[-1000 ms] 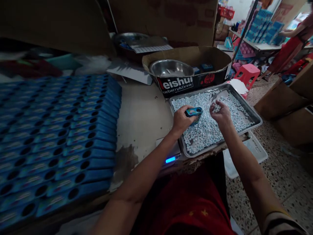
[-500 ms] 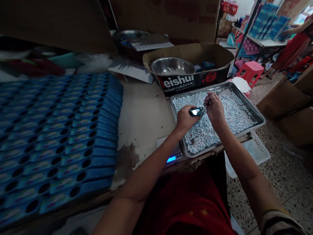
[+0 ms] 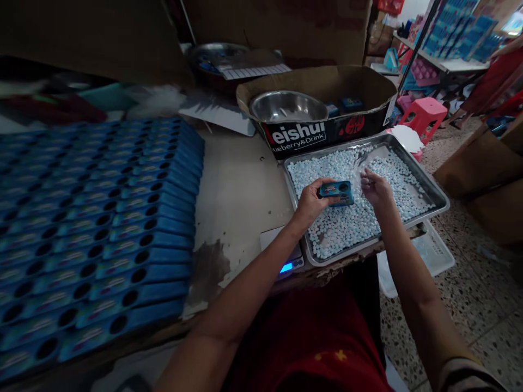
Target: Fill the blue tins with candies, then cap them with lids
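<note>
One small blue rectangular box with a dark round opening [image 3: 335, 194] is gripped in your left hand [image 3: 311, 204], above the shallow metal tray [image 3: 442, 206] of small white and pale-blue pellets [image 3: 337, 228]. Your left thumb and fingers clamp the box at its left end; the opening lies toward the opposite, free end. The long axis of the box runs roughly left to right across your view, pointing from your left hand toward your right hand [image 3: 376, 188].

Your right hand is just beyond the free end, also above the tray, and does not touch the box. Its fingers are curled inward, toward the box; whether they are closed on any pellets cannot be determined. Your left hand is the nearer, being in contact; of the two, your right hand is nearer to the opening. The clearance between box and pellets cannot be read from this angle.

Reference positions: the small scale with the lit blue display [image 3: 287, 267] is beside the tray's near-left corner. The rows of blue boxes with round openings [image 3: 143, 239] are well apart, to the left of your left hand.
</note>
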A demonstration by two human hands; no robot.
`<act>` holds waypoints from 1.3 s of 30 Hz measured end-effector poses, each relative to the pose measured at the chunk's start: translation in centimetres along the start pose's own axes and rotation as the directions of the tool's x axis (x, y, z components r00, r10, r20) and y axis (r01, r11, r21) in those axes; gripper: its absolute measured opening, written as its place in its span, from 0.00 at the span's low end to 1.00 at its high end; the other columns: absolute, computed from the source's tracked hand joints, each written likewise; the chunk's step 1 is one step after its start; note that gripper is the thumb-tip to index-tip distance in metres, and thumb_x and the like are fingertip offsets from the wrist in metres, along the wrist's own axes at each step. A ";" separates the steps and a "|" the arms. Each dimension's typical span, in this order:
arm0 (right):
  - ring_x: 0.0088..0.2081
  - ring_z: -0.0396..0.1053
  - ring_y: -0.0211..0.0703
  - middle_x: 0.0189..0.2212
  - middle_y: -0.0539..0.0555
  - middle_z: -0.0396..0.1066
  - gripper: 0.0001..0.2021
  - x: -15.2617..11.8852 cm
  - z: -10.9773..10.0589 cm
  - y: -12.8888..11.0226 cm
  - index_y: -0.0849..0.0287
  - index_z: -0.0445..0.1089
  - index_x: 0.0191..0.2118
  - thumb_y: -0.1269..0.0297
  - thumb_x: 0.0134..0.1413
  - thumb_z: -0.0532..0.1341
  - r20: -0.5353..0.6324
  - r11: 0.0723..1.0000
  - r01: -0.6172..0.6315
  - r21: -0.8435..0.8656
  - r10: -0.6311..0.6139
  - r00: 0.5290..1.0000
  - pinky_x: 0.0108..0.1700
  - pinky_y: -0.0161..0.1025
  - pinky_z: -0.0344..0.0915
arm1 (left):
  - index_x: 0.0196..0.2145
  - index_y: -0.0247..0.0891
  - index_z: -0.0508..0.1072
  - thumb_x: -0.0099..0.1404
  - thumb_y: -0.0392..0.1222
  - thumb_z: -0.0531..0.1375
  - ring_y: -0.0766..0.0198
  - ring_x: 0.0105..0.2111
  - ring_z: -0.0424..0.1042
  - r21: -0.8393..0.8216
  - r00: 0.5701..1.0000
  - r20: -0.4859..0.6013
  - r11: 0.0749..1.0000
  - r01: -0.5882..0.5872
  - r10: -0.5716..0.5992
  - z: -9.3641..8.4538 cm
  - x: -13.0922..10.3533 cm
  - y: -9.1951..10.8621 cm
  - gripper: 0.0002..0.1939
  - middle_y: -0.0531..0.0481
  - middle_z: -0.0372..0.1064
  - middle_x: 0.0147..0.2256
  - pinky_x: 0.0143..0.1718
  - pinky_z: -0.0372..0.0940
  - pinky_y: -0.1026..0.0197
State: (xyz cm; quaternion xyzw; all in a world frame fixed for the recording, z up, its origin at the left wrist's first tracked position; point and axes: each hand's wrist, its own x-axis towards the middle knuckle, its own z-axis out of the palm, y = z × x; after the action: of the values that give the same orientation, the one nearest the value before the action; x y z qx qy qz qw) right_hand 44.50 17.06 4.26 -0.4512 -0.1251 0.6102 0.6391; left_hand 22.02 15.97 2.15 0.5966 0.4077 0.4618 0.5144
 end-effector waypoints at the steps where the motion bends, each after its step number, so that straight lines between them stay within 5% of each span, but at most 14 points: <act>1: 0.18 0.57 0.26 0.24 0.44 0.71 0.06 -0.2 0.1 0.2 0.58 0.67 0.37 0.72 0.66 0.65 0.022 0.998 0.019 -0.055 -0.018 1.000 0.19 0.20 0.50 | 0.48 0.40 0.82 0.52 0.44 0.78 0.55 0.47 0.81 0.014 1.000 0.002 1.000 -0.021 0.021 -0.1 0.0 0.1 0.25 0.48 0.83 0.46 0.54 0.74 0.54; 4: 0.17 0.55 0.27 0.20 0.43 0.69 0.13 -1.0 0.6 0.5 0.58 0.69 0.34 0.61 0.61 0.73 0.094 0.956 0.105 -0.273 -0.082 0.992 0.18 0.23 0.46 | 0.47 0.41 0.82 0.53 0.43 0.78 0.54 0.49 0.81 0.090 0.997 0.017 0.993 -0.082 0.081 -1.4 0.0 0.5 0.23 0.48 0.83 0.47 0.55 0.74 0.54; 8: 0.18 0.55 0.29 0.19 0.44 0.70 0.14 -2.7 2.2 -0.5 0.57 0.71 0.33 0.56 0.61 0.74 0.360 0.804 0.283 -0.523 -0.092 0.928 0.21 0.27 0.46 | 0.47 0.42 0.83 0.53 0.38 0.77 0.53 0.52 0.81 0.194 0.995 0.004 0.976 -0.097 0.098 -3.3 0.3 1.1 0.22 0.49 0.83 0.49 0.59 0.73 0.53; 10: 0.21 0.56 0.32 0.20 0.44 0.70 0.10 -3.7 3.7 -1.9 0.57 0.73 0.35 0.59 0.63 0.71 0.515 0.668 0.406 -0.624 -0.040 0.856 0.24 0.30 0.49 | 0.47 0.42 0.83 0.52 0.37 0.78 0.53 0.51 0.81 0.210 0.997 -0.022 0.975 -0.073 0.080 -3.5 0.5 1.2 0.23 0.49 0.83 0.49 0.58 0.73 0.53; 13: 0.26 0.60 0.35 0.22 0.45 0.70 0.03 -4.9 6.4 -4.2 0.57 0.78 0.34 0.70 0.60 0.70 0.673 0.325 0.613 -0.720 0.109 0.732 0.32 0.34 0.53 | 0.47 0.41 0.83 0.49 0.37 0.77 0.53 0.48 0.81 0.197 0.999 -0.006 0.980 -0.032 0.033 -3.0 0.8 1.3 0.25 0.49 0.83 0.46 0.54 0.74 0.54; 16: 0.30 0.63 0.38 0.23 0.45 0.70 0.12 -5.1 8.7 -5.2 0.55 0.79 0.29 0.82 0.49 0.70 0.700 0.016 0.717 -0.697 0.231 0.675 0.39 0.37 0.55 | 0.46 0.41 0.83 0.49 0.38 0.77 0.53 0.44 0.82 0.163 0.999 0.045 0.987 -0.013 0.006 -2.2 0.9 1.4 0.25 0.50 0.83 0.43 0.49 0.74 0.54; 23: 0.32 0.66 0.41 0.22 0.48 0.69 0.18 -3.5 10.0 -4.4 0.53 0.78 0.24 0.89 0.40 0.71 0.706 -0.205 0.761 -0.616 0.285 0.648 0.42 0.39 0.56 | 0.47 0.40 0.83 0.48 0.38 0.77 0.52 0.43 0.82 0.159 0.997 0.069 0.987 -0.028 0.017 -1.7 0.5 1.6 0.26 0.48 0.84 0.44 0.47 0.75 0.53; 26: 0.34 0.67 0.42 0.23 0.48 0.69 0.20 -3.5 10.1 -4.3 0.54 0.79 0.24 0.92 0.37 0.71 0.730 -0.186 0.776 -0.602 0.265 0.630 0.42 0.40 0.56 | 0.46 0.40 0.84 0.47 0.38 0.78 0.52 0.44 0.82 0.175 0.998 0.058 0.984 -0.038 0.028 -1.9 0.6 1.6 0.26 0.49 0.84 0.43 0.47 0.75 0.53; 33: 0.33 0.64 0.41 0.20 0.46 0.65 0.22 -3.4 10.2 -4.1 0.56 0.78 0.22 0.96 0.35 0.69 0.667 0.199 0.646 -0.737 0.055 0.743 0.43 0.39 0.56 | 0.47 0.40 0.83 0.49 0.36 0.77 0.51 0.45 0.82 0.128 0.999 0.033 0.991 -0.032 0.028 -1.5 0.4 1.4 0.25 0.49 0.84 0.43 0.49 0.75 0.52; 37: 0.36 0.67 0.44 0.24 0.48 0.69 0.15 -2.4 7.3 -5.1 0.55 0.78 0.27 0.85 0.46 0.72 0.700 0.113 0.718 -0.687 -0.162 0.695 0.44 0.39 0.62 | 0.46 0.41 0.84 0.50 0.33 0.75 0.53 0.46 0.82 0.062 1.000 -0.006 0.998 -0.006 0.006 -2.0 -0.2 1.4 0.24 0.50 0.84 0.44 0.52 0.74 0.53; 39: 0.40 0.70 0.48 0.27 0.50 0.71 0.12 -2.4 4.6 -5.0 0.54 0.77 0.28 0.78 0.47 0.76 0.661 0.009 0.674 -0.739 -0.183 0.727 0.49 0.43 0.67 | 0.45 0.41 0.84 0.49 0.32 0.75 0.53 0.49 0.82 0.035 1.000 -0.009 0.999 -0.028 0.028 -3.0 -0.7 1.5 0.23 0.49 0.84 0.46 0.56 0.73 0.52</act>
State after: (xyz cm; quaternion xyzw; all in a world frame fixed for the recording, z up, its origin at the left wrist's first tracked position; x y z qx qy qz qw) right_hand 44.02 17.60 11.37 -0.5528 -0.7360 0.2254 0.3192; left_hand 18.97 15.75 3.67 0.6090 0.4096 0.4645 0.4955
